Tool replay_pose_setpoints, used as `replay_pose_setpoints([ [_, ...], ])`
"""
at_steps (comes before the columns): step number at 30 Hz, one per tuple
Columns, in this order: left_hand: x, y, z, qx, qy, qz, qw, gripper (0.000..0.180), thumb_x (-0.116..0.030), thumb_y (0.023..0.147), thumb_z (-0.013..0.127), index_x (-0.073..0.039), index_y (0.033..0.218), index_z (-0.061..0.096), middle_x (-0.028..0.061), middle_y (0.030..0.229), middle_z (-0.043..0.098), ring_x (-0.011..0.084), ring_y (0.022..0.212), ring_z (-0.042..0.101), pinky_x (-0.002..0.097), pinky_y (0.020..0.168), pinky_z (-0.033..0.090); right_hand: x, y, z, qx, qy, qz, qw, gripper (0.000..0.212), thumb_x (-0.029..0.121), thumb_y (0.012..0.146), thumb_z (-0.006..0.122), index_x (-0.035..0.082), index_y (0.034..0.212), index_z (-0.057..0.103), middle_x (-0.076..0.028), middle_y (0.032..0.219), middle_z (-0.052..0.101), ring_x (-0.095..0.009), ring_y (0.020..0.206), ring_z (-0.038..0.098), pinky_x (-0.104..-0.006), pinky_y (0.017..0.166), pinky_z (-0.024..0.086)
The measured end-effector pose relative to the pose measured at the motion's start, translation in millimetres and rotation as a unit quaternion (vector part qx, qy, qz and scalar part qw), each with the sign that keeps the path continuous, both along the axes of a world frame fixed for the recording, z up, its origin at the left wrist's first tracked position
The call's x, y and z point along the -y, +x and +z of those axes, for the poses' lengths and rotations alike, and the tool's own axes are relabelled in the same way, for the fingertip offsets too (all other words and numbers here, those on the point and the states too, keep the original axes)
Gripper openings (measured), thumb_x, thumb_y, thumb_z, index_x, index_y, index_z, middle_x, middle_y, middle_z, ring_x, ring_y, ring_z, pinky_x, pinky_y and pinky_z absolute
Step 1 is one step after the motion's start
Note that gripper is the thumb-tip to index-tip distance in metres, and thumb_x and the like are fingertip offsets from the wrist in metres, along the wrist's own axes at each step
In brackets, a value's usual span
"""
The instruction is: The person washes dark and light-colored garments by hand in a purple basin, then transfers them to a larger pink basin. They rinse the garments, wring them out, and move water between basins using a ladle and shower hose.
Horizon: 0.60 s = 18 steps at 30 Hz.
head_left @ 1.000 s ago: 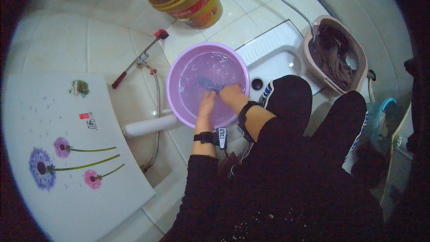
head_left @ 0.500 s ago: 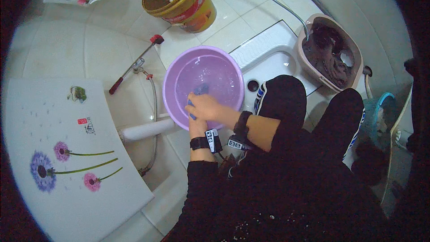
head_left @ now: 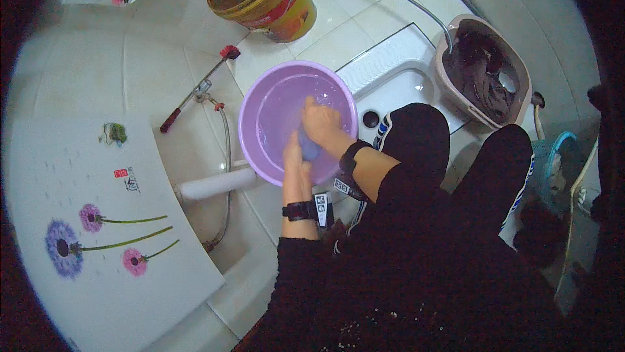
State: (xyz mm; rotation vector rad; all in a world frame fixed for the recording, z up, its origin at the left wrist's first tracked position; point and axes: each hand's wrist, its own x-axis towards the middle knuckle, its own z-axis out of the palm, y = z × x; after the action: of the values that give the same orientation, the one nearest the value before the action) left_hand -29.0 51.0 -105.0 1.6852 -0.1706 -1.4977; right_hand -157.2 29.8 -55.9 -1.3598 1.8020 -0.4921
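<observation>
A purple basin (head_left: 254,91) holds water in front of me. Within it my left hand (head_left: 294,155) and my right hand (head_left: 321,122) are close together on a wet blue cloth (head_left: 310,149). The cloth is bunched between the left palm and the underside of the right hand. My right hand is closed in a fist-like grip, knuckles up. My left hand presses along the cloth's left side, its fingers partly hidden. Both wrists wear black bands with small devices.
A yellow bucket (head_left: 286,16) stands beyond the basin. A white squat toilet (head_left: 397,82) lies to the right, with a beige tub (head_left: 456,101) of dark wet laundry beside it. At left are a white pipe (head_left: 218,184), a red-handled brush (head_left: 195,91) and a flowered white panel (head_left: 130,176).
My right hand has moved right and farther over the water, away from the left hand. More of the blue cloth now shows between them.
</observation>
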Motion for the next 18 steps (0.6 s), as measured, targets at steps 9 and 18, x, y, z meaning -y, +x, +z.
replay_pose_setpoints([
  [9, 2, 35, -15, 0.236, -0.009, -0.218, 0.947, 0.059, -0.042, 0.096, 0.054, -0.01, 0.143, 0.04, 0.0119, 0.137, 0.049, 0.0318, 0.117, 0.052, 0.0512, 0.084, 0.047, -10, 1, -48, -0.101, -0.073, 0.117, 0.985, 0.03, 0.027, 0.09, 0.054, 0.009, 0.114, 0.062, -0.018, 0.115, 0.063, -0.038, 0.107, 0.061, -0.0539, 0.089, 0.047],
  [18, -7, 19, -14, -0.125, 0.043, -0.093, 0.987, 0.05, -0.044, 0.094, 0.052, -0.013, 0.133, 0.048, 0.0105, 0.138, 0.048, 0.0331, 0.124, 0.046, 0.0602, 0.096, 0.04, 6, 17, -34, 0.131, -0.035, 0.167, 0.977, 0.03, 0.023, 0.085, 0.054, 0.007, 0.103, 0.071, -0.018, 0.106, 0.069, -0.037, 0.101, 0.065, -0.05, 0.089, 0.048],
])
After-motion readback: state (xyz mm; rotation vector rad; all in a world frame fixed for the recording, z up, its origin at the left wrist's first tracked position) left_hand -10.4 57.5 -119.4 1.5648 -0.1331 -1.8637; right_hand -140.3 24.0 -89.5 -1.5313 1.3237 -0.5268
